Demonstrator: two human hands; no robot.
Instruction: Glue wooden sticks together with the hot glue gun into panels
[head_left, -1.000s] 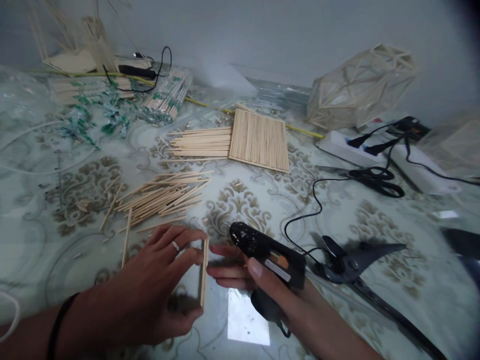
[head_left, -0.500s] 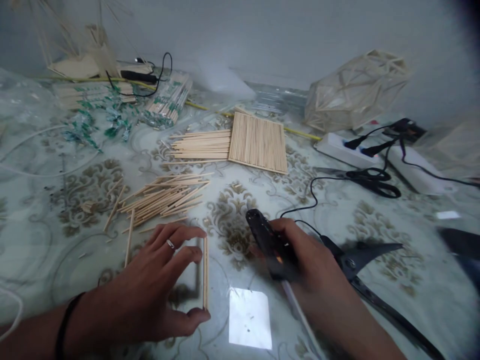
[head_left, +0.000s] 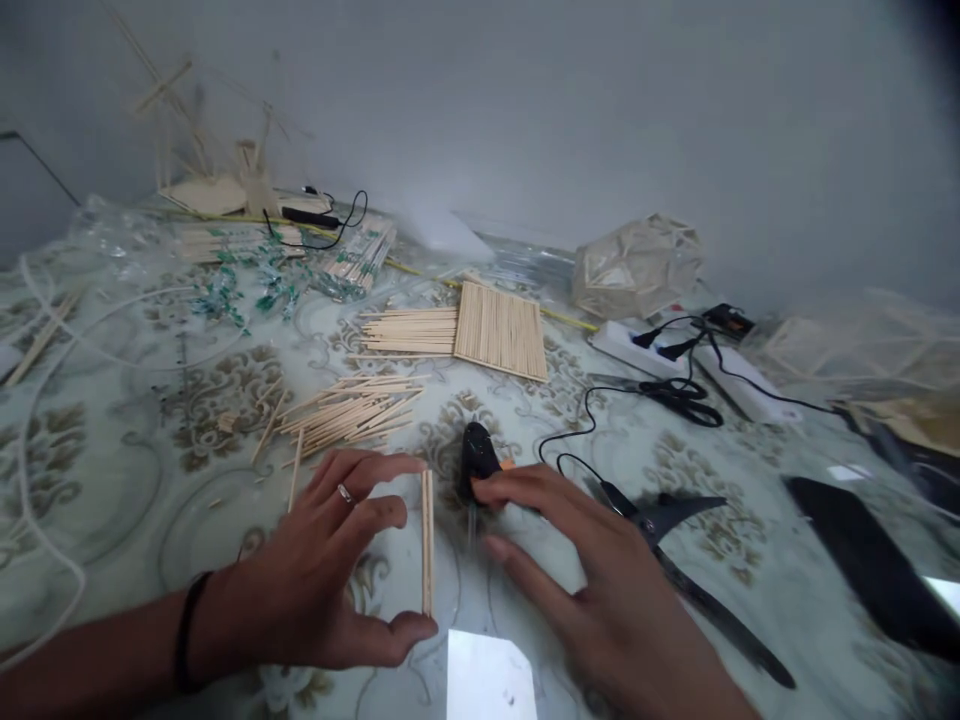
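Observation:
Between thumb and index finger, my left hand (head_left: pixel 352 560) grips a narrow strip of wooden sticks (head_left: pixel 428 545) by its two ends, upright in the view. The sticks appear to lie side by side. Just to the right is a black glue gun (head_left: pixel 478 455), with a pale glue stick (head_left: pixel 472 525) at its near end. My right hand (head_left: pixel 577 580) is beside the gun with thumb and fingers apart, and its index fingertip touches or nearly touches the gun. Loose wooden sticks (head_left: pixel 352 412) lie in a pile beyond my left hand.
Farther back, a flat stick panel (head_left: pixel 501 330) overlaps more sticks (head_left: pixel 409 330). Black-handled scissors (head_left: pixel 682 400), pruning shears (head_left: pixel 675 530), a power strip (head_left: pixel 637 350) with cords and a dark phone (head_left: pixel 870 560) are at the right. Packaged sticks (head_left: pixel 356 260) and a stick-built model (head_left: pixel 637 265) stand behind.
My right hand has opened from around the glue gun, which now lies closer to the strip. My left hand keeps hold of the sticks. The camera view has tilted upward.

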